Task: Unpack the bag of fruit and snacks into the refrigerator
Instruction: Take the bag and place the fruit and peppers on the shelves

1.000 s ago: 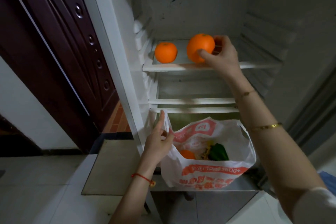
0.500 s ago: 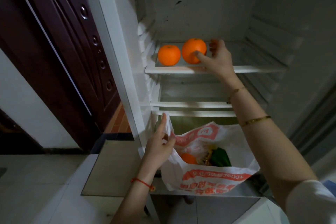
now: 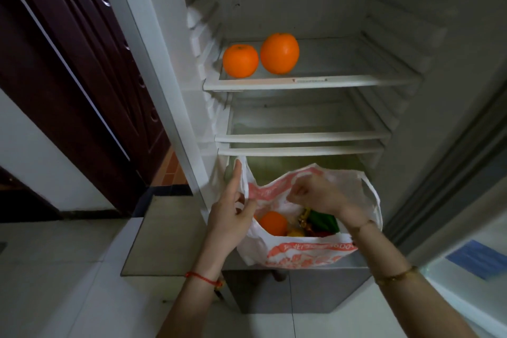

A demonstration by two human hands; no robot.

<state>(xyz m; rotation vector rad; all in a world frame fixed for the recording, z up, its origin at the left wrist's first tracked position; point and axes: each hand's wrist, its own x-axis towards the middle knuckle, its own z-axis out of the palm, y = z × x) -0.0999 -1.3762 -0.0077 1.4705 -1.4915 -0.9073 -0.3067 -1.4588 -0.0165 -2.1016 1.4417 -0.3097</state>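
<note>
reaching back into the bag (image 3: 301, 252)
your left hand (image 3: 229, 217) pinches its handle to keep the mouth open; your right hand (image 3: 318, 195), loosely curled and empty, hovers above the orange (image 3: 273, 223).

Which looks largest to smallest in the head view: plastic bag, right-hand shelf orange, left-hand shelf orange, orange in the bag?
1. plastic bag
2. right-hand shelf orange
3. left-hand shelf orange
4. orange in the bag, partly hidden and nearer the camera, so its place is unsure.

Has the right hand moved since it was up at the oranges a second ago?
Yes. The right hand has dropped from the top white fridge shelf to the mouth of the white-and-red plastic bag.
</note>
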